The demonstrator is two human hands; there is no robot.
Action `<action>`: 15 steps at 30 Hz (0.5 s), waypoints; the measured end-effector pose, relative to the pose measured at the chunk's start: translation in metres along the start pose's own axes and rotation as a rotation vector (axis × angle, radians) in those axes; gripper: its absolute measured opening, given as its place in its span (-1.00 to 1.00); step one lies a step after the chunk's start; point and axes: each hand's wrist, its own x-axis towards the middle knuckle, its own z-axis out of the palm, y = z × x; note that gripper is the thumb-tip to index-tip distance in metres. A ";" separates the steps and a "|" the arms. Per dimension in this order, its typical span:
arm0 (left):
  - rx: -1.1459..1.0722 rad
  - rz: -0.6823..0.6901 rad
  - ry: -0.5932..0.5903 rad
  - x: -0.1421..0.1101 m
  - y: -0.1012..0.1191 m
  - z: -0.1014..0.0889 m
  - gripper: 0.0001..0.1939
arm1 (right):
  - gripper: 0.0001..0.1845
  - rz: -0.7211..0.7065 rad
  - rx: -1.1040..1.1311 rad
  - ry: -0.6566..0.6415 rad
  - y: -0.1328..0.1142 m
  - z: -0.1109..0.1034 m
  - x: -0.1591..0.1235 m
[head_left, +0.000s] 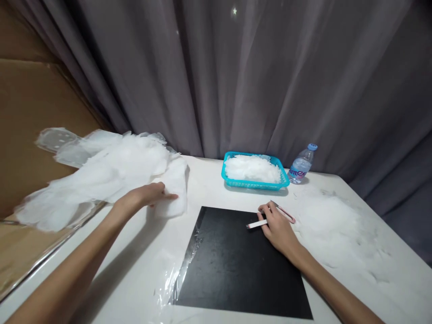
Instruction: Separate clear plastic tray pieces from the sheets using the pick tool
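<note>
My left hand (151,194) reaches out to the left and rests on the near edge of a big pile of white translucent sheets (101,175), fingers pressed down on the closest sheet. My right hand (277,227) lies at the top right edge of a black square mat (232,265), fingers closed round a white and pink pair of tweezers (270,218) whose tip points left over the mat.
A turquoise basket (254,182) of white pieces stands at the back of the white table (141,279). A water bottle (301,165) stands right of it. Loose white scraps (330,225) cover the table's right side. Clear plastic film (184,265) lies by the mat. Grey curtain behind.
</note>
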 end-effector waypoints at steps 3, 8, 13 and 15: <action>0.045 -0.037 -0.005 -0.008 0.006 -0.001 -0.54 | -0.89 0.002 -0.005 0.010 0.000 0.001 -0.001; 0.125 -0.071 0.009 -0.018 0.012 0.004 -0.55 | -0.88 -0.018 0.006 0.028 -0.001 0.004 0.000; 0.168 -0.057 0.102 -0.020 0.012 0.010 -0.45 | -0.88 -0.024 0.023 0.004 0.002 0.004 -0.001; 0.157 -0.043 0.133 -0.017 0.009 0.010 -0.36 | -0.89 -0.026 0.027 0.001 0.003 0.004 -0.001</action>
